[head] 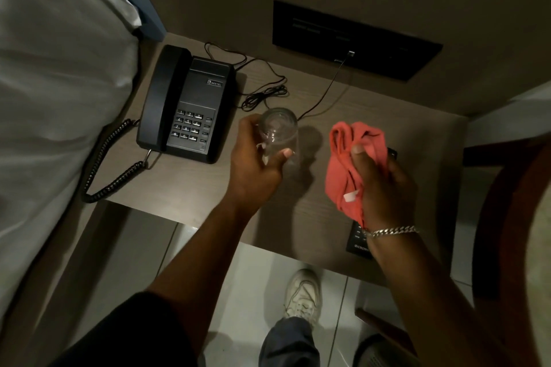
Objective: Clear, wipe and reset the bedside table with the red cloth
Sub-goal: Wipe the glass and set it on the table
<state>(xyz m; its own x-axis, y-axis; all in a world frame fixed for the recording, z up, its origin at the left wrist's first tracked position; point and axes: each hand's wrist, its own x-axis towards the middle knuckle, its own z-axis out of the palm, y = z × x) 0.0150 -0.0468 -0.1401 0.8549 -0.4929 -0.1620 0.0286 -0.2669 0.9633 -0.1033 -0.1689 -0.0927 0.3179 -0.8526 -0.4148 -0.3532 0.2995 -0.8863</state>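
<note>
My left hand (256,164) is wrapped around a clear drinking glass (278,128) at the middle of the wooden bedside table (190,188); whether the glass touches the top I cannot tell. My right hand (384,188) grips a bunched red cloth (346,170) above the table's right part. A black remote control (359,241) lies under that hand, mostly hidden, its near end at the front edge. A black desk phone (190,110) stands on the left side with its handset on the cradle.
The phone's coiled cord (110,164) hangs off the left front corner, and thin cables (265,89) lie behind the glass. A black wall panel (354,36) is above the table. White bedding (59,83) is at left, a wooden chair (507,217) at right.
</note>
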